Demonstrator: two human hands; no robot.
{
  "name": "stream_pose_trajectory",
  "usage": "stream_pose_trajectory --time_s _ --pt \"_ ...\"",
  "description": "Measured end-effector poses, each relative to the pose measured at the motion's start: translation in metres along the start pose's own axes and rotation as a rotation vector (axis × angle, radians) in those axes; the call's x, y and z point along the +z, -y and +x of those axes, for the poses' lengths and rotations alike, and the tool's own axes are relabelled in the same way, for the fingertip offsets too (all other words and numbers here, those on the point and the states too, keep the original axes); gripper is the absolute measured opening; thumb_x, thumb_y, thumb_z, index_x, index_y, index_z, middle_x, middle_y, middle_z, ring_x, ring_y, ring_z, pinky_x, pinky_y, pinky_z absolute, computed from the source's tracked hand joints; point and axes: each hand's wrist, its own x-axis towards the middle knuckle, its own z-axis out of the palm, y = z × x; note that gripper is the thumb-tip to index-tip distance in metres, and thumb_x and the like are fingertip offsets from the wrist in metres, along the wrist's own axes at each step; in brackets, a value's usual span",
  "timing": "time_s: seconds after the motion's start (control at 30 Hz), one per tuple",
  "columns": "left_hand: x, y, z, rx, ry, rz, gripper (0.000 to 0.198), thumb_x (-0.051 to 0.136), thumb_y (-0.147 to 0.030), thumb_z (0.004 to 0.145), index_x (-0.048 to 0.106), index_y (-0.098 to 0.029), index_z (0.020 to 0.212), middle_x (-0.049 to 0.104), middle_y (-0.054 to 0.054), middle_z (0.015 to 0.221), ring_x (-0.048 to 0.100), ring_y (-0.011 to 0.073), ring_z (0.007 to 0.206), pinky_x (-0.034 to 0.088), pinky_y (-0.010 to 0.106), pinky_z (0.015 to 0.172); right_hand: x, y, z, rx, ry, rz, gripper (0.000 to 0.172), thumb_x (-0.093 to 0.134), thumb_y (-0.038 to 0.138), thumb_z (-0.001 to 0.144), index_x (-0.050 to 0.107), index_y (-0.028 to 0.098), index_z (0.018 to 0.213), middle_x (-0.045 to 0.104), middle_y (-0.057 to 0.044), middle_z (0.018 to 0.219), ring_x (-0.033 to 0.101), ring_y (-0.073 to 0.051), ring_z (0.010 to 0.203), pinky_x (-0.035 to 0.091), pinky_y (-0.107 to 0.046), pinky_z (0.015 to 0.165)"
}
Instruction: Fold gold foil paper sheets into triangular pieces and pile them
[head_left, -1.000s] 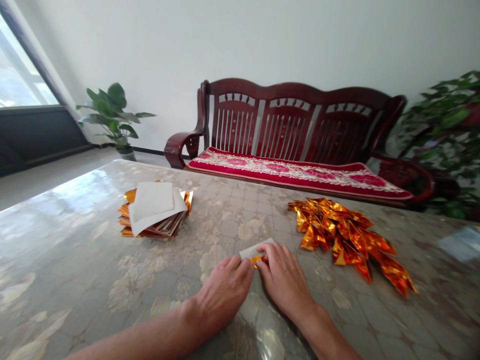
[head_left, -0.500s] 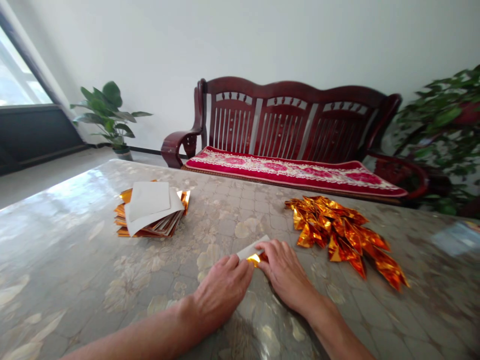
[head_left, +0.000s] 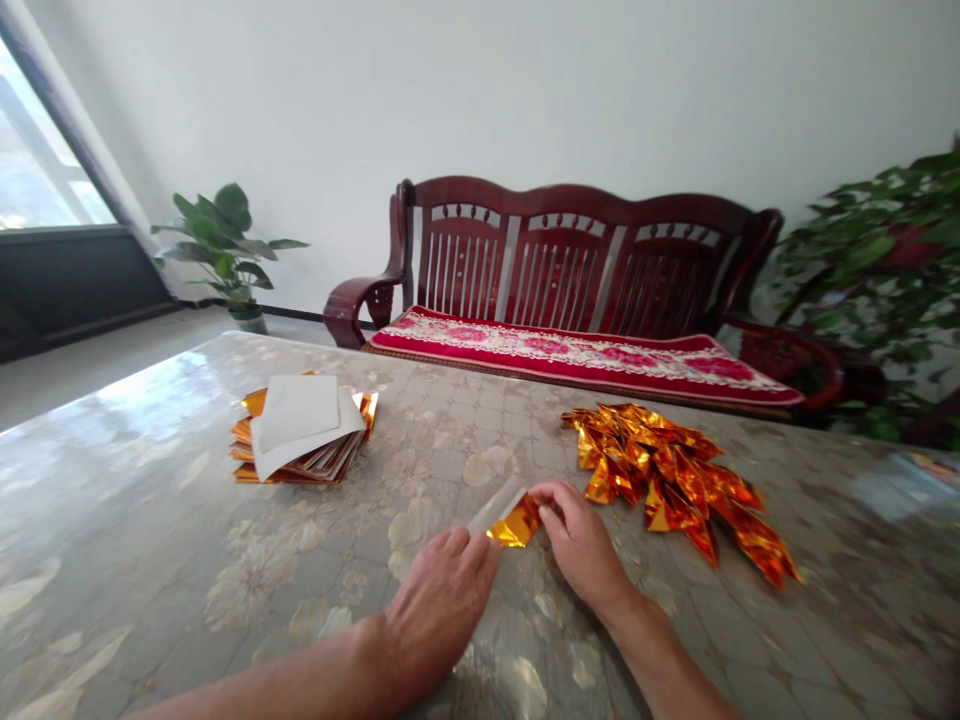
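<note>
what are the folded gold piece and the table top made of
The folded piece looks like paper with gold metallic foil on one face; its white back shows. The table top seems covered by a glossy clear sheet, glass or plastic, over a floral pattern, given the glare.

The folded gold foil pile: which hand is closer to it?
The right hand is closer, just to the pile's left near its front edge. The folded gold foil pile is farther from the left hand, which lies beyond the right hand.

The right hand (head_left: 577,545) hides part of the folded gold foil (head_left: 514,525).
</note>
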Motion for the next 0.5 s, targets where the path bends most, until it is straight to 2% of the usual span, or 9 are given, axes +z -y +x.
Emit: stream_pose_trajectory --time_s 0.1,0.27,0.4,0.5 --pt "0.002 -0.009 -0.006 -0.018 0.014 -0.025 0.030 0.046 -0.005 0.083 0.056 -0.018 0.107 0.061 0.008 0.102 0.054 0.0239 0.086 0.046 0.037 0.075 0.000 0.000 -0.001 0.065 -0.105 -0.159 0.017 0.044 0.023 0.089 0.059 0.020 0.096 0.063 -0.005 0.094 0.060 -0.021 0.091 0.046 -0.034 0.083" --pt "-0.003 -0.011 -0.005 0.041 0.085 -0.025 0.027 0.054 -0.014 0.079 0.058 -0.015 0.105 0.060 0.011 0.099 0.053 0.0261 0.087 0.046 0.039 0.077 -0.001 0.007 -0.003 0.100 -0.049 -0.454 0.015 0.048 0.030 0.092 0.060 0.021 0.088 0.062 -0.006 0.093 0.059 -0.023 0.092 0.043 -0.034 0.081" --pt "-0.014 -0.003 0.003 0.117 0.059 0.002 0.021 0.051 -0.019 0.087 0.060 -0.012 0.104 0.060 0.012 0.104 0.053 0.0275 0.097 0.045 0.042 0.086 0.002 0.015 -0.005 0.080 -0.034 -0.593 0.010 0.057 0.033 0.089 0.060 0.023 0.089 0.061 -0.005 0.092 0.058 -0.024 0.092 0.041 -0.034 0.079" --pt "-0.016 0.002 0.007 0.158 0.052 -0.039 0.019 0.049 -0.024 0.093 0.060 -0.014 0.104 0.060 0.010 0.110 0.052 0.0254 0.103 0.045 0.039 0.089 0.004 0.020 -0.006 0.082 -0.028 -0.605 0.010 0.058 0.033 0.088 0.060 0.024 0.087 0.060 -0.004 0.092 0.057 -0.023 0.091 0.040 -0.033 0.077"
